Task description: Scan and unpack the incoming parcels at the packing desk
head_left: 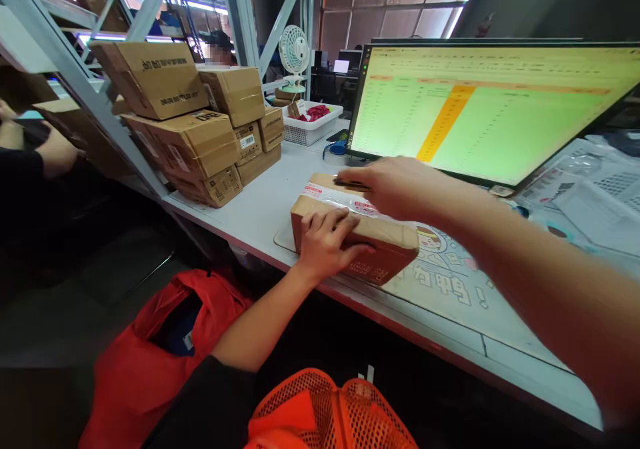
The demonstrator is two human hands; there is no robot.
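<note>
A brown cardboard box lies on the table near its front edge, with clear tape printed in red running along its top. My left hand grips the front top edge of this box, fingers over the top and thumb against the front side. Above the far part of the taped top is my right hand, closed around a slim dark tool. Its end points left; most of it is hidden in the fist, so its exact kind is unclear.
Stacked cardboard boxes stand at the left beside a metal frame. Behind are a white basket, a small fan and a lit monitor. A printed mat lies under the box. At far left, another person's arm shows.
</note>
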